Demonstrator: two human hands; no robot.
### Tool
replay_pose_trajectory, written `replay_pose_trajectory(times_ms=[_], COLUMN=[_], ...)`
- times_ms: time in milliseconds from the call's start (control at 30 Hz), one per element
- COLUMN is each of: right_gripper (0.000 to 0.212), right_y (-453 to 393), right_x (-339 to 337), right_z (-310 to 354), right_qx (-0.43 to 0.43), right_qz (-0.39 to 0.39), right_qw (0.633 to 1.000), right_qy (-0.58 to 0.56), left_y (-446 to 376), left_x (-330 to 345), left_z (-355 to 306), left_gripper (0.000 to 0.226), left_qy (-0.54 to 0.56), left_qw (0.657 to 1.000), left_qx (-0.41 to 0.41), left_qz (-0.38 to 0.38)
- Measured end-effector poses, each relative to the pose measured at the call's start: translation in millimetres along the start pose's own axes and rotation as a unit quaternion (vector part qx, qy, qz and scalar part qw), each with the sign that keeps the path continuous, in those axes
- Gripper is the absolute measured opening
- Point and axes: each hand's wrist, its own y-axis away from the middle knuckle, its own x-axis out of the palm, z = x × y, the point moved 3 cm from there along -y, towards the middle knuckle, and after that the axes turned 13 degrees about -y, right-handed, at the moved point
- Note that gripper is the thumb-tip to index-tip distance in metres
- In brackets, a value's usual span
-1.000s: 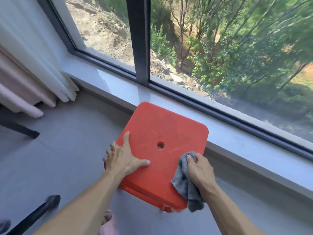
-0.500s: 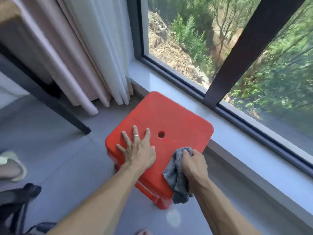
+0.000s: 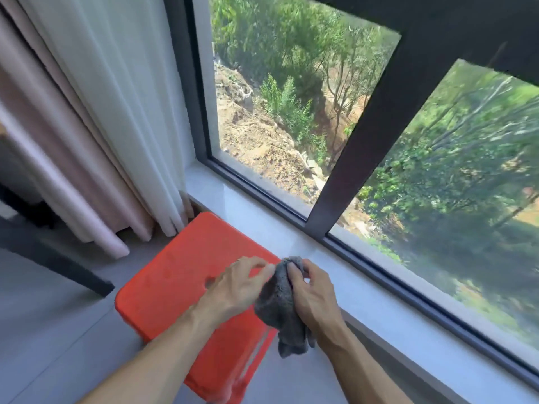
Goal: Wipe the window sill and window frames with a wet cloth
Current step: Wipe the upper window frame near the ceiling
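Above a red stool (image 3: 180, 275) beside the pale window sill (image 3: 364, 290) and dark window frame (image 3: 376, 118), the right hand (image 3: 313, 295) grips a bunched grey cloth (image 3: 277, 307), whose upper edge the left hand (image 3: 233, 287) pinches with curled fingers.

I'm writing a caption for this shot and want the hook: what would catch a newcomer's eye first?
The bright red stool on the grey floor, pushed against the pale window sill, stands out first. Just above its near corner, the right hand grips a grey cloth while the left hand reaches to its top edge. Behind, dark window frames split a view of green trees and bare earth.
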Motion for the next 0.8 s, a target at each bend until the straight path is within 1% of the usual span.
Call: replay_pose_trajectory(times_ms=[67, 100, 167, 200, 300, 400, 467, 500, 600, 667, 800], right_gripper=[0.023, 0.022, 0.023, 0.023, 0.023, 0.019, 0.020, 0.023, 0.025, 0.023, 0.025], right_y=[-4, -7, -13, -15, -13, 0, 19, 26, 48, 61, 80], right_x=[-40, -62, -107, -126, -181, -218, -245, -249, -281, -300, -337], right_z=[44, 68, 119, 139, 204, 256, 304, 319, 395, 447, 541], right_qx=[-0.051, -0.077, -0.118, -0.122, -0.142, -0.191, -0.242, -0.258, -0.337, -0.379, -0.449], right_qz=[-0.014, -0.022, -0.034, -0.041, -0.066, -0.121, -0.163, -0.171, -0.202, -0.216, -0.251], right_qw=[0.998, 0.996, 0.991, 0.991, 0.987, 0.974, 0.956, 0.950, 0.919, 0.900, 0.857], right_qy=[-0.040, -0.046, -0.045, -0.041, -0.039, -0.021, -0.030, -0.034, -0.022, 0.004, 0.019], left_y=[-5, -8, -16, -18, -19, -6, 9, 15, 29, 41, 64], left_x=[-14, -23, -49, -62, -114, -164, -203, -217, -277, -314, -377], left_z=[-49, -74, -128, -150, -228, -293, -341, -353, -412, -451, -525], left_gripper=[0.028, 0.030, 0.031, 0.028, 0.028, 0.019, 0.019, 0.020, 0.023, 0.030, 0.041], left_qy=[0.084, 0.093, 0.060, 0.043, 0.025, 0.020, 0.033, 0.039, 0.036, 0.021, 0.016], left_qw=[0.995, 0.993, 0.993, 0.993, 0.988, 0.977, 0.965, 0.960, 0.941, 0.924, 0.871], left_qx=[0.015, 0.034, 0.081, 0.096, 0.155, 0.197, 0.233, 0.244, 0.287, 0.315, 0.391], left_qz=[0.054, 0.066, 0.056, 0.047, -0.007, -0.074, -0.117, -0.133, -0.178, -0.217, -0.298])
